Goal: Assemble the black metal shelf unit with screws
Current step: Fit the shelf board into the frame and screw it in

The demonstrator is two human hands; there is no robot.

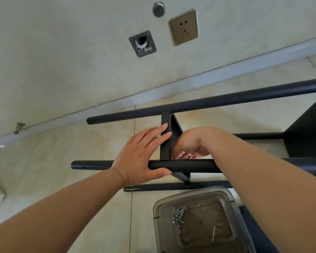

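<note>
Lying on the tiled floor [106,207] beside the wall [62,52], shelf unit [190,105] shows four black tubes. Left hand [142,154] rests flat-fingered across the near tube [182,166]; right hand [188,145] pinches a thin metal piece behind the bracket [165,143]. One clear tray [232,199] holds screws [179,215].

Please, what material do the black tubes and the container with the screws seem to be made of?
The black tubes look like metal with a matte dark coating: smooth, with a soft sheen. The container looks like clear, slightly smoky plastic: the floor shows through its walls. The screws look like bare silvery metal.
</note>
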